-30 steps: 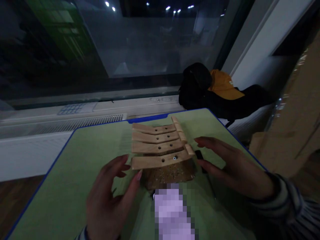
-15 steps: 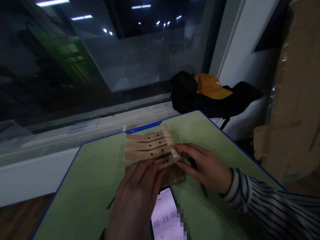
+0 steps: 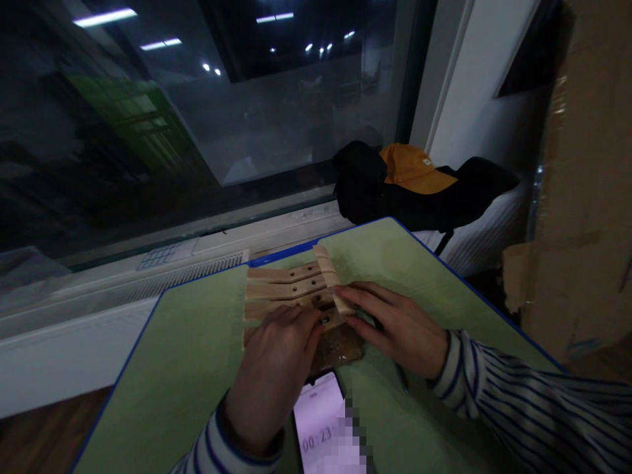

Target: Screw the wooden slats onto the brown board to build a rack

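Note:
Several pale wooden slats (image 3: 269, 289) with round drilled holes lie side by side on the table. Across their right ends runs a light wooden crosspiece (image 3: 326, 268). My right hand (image 3: 399, 322) pinches the near end of this crosspiece between thumb and fingers. Over the nearest slat, my left hand (image 3: 279, 355) is closed, its fingertips pressed together beside a hole with a small shiny bit in it. Whatever those fingertips hold is hidden. Below the slats sits a brown, glossy block (image 3: 340, 345), partly covered by my left hand.
A phone (image 3: 323, 421) showing a timer lies at the near side of the green table (image 3: 172, 368). A thin dark tool (image 3: 402, 378) rests under my right hand. Beyond the table are a radiator, a window, dark cloth with an orange cap (image 3: 417, 170), and cardboard (image 3: 582, 197) at right.
My left hand has drawn its fingers together and moved its fingertips to the nearest slat's hole. My right hand has shifted slightly left, still on the crosspiece.

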